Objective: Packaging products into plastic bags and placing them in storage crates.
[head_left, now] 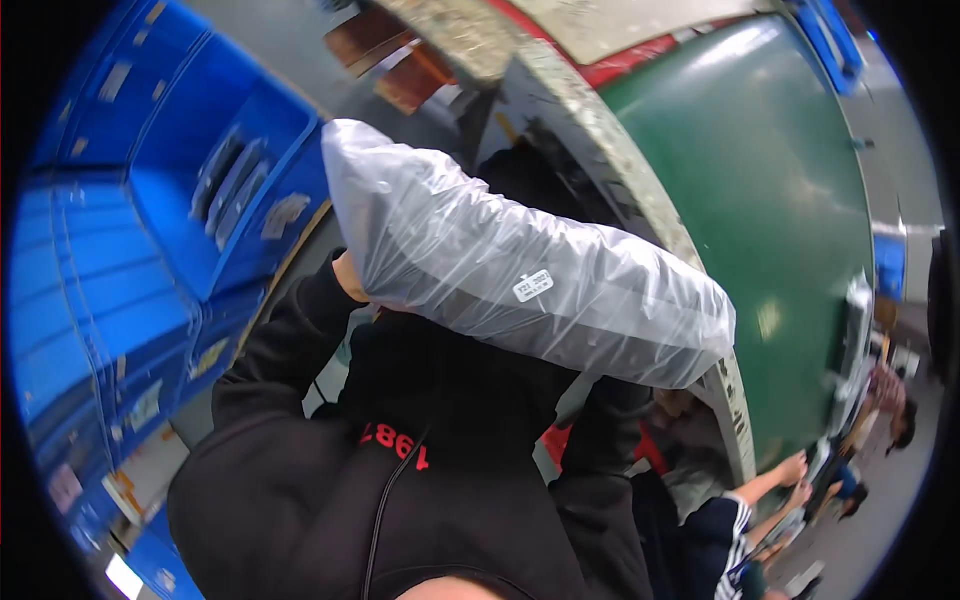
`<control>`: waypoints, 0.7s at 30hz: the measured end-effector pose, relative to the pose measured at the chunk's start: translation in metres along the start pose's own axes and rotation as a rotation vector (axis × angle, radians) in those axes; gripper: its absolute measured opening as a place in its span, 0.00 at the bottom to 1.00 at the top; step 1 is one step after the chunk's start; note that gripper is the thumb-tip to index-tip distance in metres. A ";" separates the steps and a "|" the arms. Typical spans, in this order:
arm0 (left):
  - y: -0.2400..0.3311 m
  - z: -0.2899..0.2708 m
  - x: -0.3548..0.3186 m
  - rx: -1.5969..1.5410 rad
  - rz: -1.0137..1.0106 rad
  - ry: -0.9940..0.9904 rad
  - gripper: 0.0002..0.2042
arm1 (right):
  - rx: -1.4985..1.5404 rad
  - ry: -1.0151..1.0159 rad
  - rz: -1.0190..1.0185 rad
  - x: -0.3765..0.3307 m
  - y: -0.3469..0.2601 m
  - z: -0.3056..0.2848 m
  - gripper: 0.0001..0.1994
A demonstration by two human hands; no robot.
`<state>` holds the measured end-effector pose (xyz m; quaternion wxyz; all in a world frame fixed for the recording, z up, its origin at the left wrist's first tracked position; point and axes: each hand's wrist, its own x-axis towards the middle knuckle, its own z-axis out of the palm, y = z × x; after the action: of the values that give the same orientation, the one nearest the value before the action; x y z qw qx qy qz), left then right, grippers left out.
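A long, bulky package (480, 240) in crinkled, cloudy plastic film lies slantwise in front of my chest, its left end higher. It bears a small white label (533, 287), and a darker folded shape shows dimly through the film. Under the left end, the back of my left hand (350, 278) and its wrist come out of a black sleeve. That hand holds the package from below, with its fingers covered. My right sleeve (612, 405) runs beneath the other end, where the package hides my right hand.
Blue plastic bins (225, 170) stand to the left, one with several wrapped packages inside. A green-topped table (740, 200) with a worn pale edge curves along the right. At lower right, a co-worker's hands (792, 480) are at the table. Brown boxes (395, 65) lie beyond.
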<state>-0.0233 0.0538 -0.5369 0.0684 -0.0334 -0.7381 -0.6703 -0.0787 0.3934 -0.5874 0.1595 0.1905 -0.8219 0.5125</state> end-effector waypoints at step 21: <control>0.029 -0.049 0.002 0.864 0.303 -0.277 0.37 | -0.455 -0.773 0.519 -0.005 -0.058 0.004 0.42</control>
<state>-0.0187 0.0075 -0.5036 0.0740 -0.1980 -0.9383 -0.2737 -0.0468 0.3678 -0.5461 -0.2506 0.1162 -0.9317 0.2359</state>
